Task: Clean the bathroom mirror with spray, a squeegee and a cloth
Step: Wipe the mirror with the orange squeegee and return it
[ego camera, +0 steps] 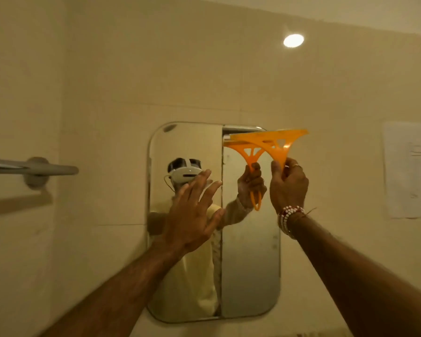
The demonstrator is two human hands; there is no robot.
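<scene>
left grip (192,215): raised, fingers spread | right grip (288,188): raised, fingers clenched

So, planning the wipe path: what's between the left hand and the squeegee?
Between left hand and squeegee, head view shows only mirror glass, reflecting the right hand gripping it.

Squeegee (286,149) handle hidden by fingers (276,172), towel rail (32,167) cropped

Single view, head-worn, wide-angle. You face the tiled wall (107,69) square-on, tilted slightly upward: round light (293,40) near top, mirror (250,263) centre-low. Close range: glass within your arm's reach. Both forearms (122,288) enter from the bottom edge; left hand (192,215) mid-frame, right hand (288,188) gripping the squeegee (281,153) just right of it. Towel bar (34,167) at left edge, paper sheet (408,169) at right. Your headset (184,175) shows reflected in the mirror.
</scene>
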